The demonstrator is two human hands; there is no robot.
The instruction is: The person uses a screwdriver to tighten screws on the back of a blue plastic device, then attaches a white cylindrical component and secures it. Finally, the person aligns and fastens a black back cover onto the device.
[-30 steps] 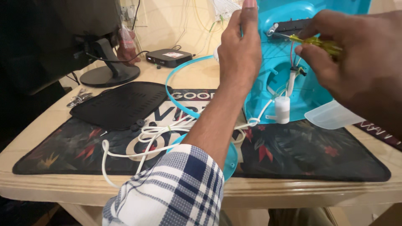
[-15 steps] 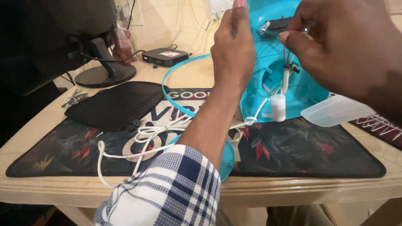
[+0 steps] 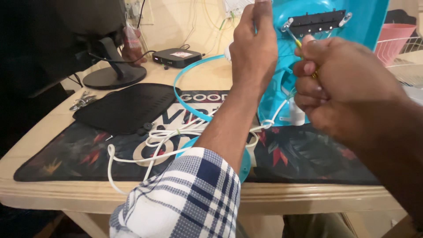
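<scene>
My left hand (image 3: 254, 48) clamps turquoise fan housing (image 3: 352, 26) upright near tabletop (image 3: 66, 194) far edge; my right hand (image 3: 339, 88) fisted on yellow screwdriver (image 3: 296, 40), shaft angled up-left into black bracket (image 3: 318, 22).

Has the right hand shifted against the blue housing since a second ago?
Yes. The right hand has come leftward and inward across the blue housing, its screwdriver tip now at the black bracket, nearer the left hand.
</scene>
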